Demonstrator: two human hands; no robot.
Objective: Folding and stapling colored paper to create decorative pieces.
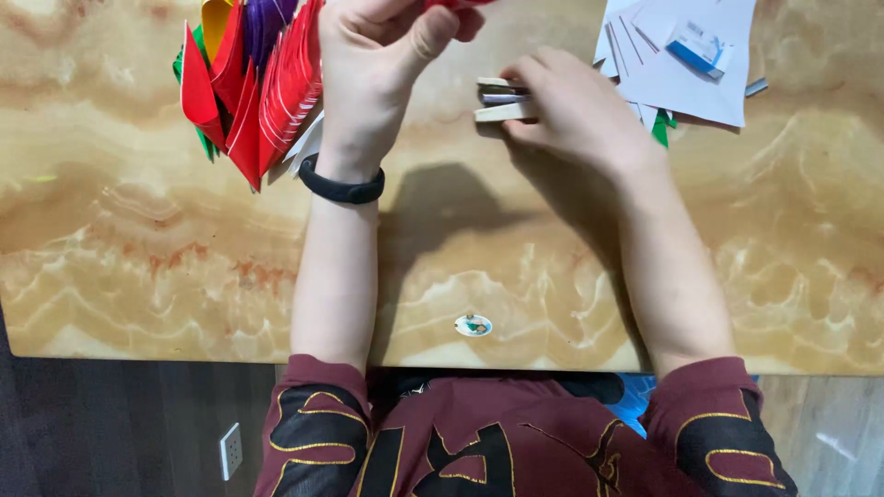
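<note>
Up top in the middle of the frame, the right hand (575,106) is clamped around a small cream stapler (502,99) lying on the marble table (138,258). Left hand (382,55) pinches a red paper bit (456,4) at the edge. Stapler looks rigid and light, best gripped across its body; the paper's flimsy and creases easily.

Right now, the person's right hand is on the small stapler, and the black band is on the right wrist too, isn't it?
Not quite. The head view shows the right hand on the small cream and metal stapler, but the black wristband is on the left wrist, below the left hand.
</note>
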